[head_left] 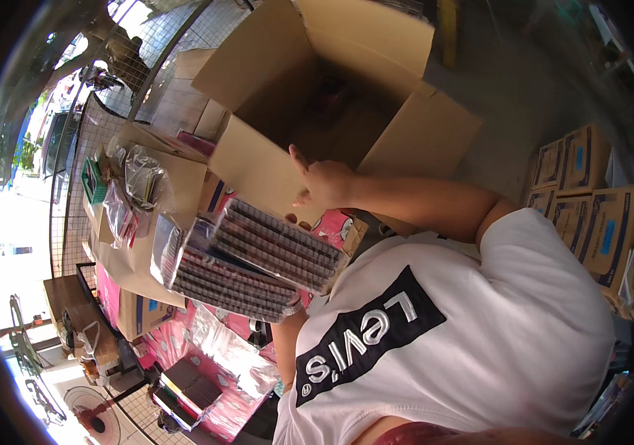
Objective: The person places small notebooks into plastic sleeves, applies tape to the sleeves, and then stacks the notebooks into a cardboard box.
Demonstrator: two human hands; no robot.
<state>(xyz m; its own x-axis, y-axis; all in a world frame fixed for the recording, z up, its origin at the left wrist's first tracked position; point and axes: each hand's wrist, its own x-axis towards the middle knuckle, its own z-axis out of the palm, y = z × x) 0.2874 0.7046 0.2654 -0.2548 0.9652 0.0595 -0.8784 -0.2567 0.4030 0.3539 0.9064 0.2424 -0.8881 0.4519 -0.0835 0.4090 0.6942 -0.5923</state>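
Two packs of spiral-bound notebooks (276,241) in clear plastic lie against my chest, their bound edges facing up. My left hand (298,222) supports them from below. Only its fingertips show past the packs' far edge; the rest of the hand is hidden. Above a front flap of a large open cardboard box (254,167) is my right hand (326,184), with its index finger stretched out and thumb apart. It holds nothing visible. Deep in the box's shadow is a dark reddish item (329,98), too dim to name.
Stacked cartons (606,230) stand at the right. Left of the notebooks, plastic bags (139,178) and a green basket (94,182) rest on cardboard. A pink patterned cover (220,400) carries dark books (191,386). A fan (94,419) and wire mesh fence (72,193) are further left.
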